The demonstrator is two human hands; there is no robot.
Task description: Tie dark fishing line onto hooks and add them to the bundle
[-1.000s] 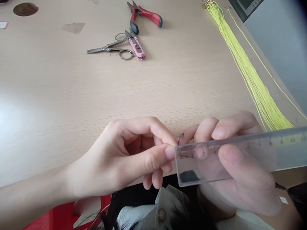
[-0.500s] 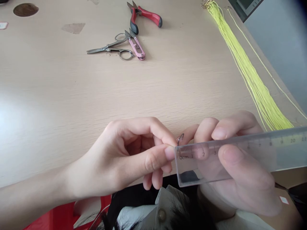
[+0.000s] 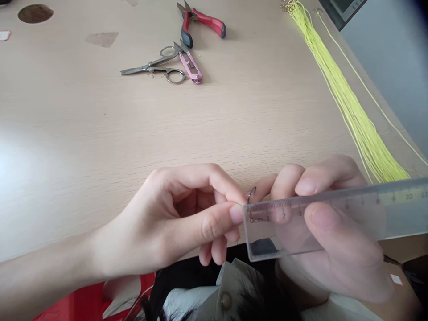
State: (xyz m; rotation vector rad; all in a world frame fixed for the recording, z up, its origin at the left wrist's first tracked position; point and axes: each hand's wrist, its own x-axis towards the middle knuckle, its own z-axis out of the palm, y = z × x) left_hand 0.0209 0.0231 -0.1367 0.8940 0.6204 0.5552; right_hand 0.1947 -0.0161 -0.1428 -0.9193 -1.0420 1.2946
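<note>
Head cam here, and the grip is the whole story. The left hand [image 3: 174, 209] is closed in a tight pinch, thumb [image 3: 236, 214] pressed up to the forefinger, holding a tiny dark wire hook [image 3: 251, 193], probably a fish hook. Only the curved bend pokes out above the fingertips. The rest is buried in the pinch, so I can't see exactly how it's held. There might be a thin line coming off it too, but it's too fine to tell from here.

The right hand [image 3: 341, 254] is closed as well, gripping a clear plastic ruler [image 3: 354, 209] with the thumb on top and the fingers showing through from behind. The ruler's long axis runs out to the right of the frame, tipping up slightly, and its zero end sits right by the left thumb tip, just below the hook. So the hook lies at the zero end, between the two hands, and the left hand is the one actually on it. The right hand only has the ruler.

Further out on the light wood-grain worktop [image 3: 100, 125], a long bundle of yellow cords [image 3: 347, 98] runs up the right side, with small gold bits bunched at its far end. Up top are red-and-black handled pliers [image 3: 200, 22], steel scissors [image 3: 150, 67] and pink thread snips [image 3: 190, 64] lying against the scissors. Along the bottom edge there's dark fabric with a round button [image 3: 225, 300] and a red plastic sheet [image 3: 83, 303].
</note>
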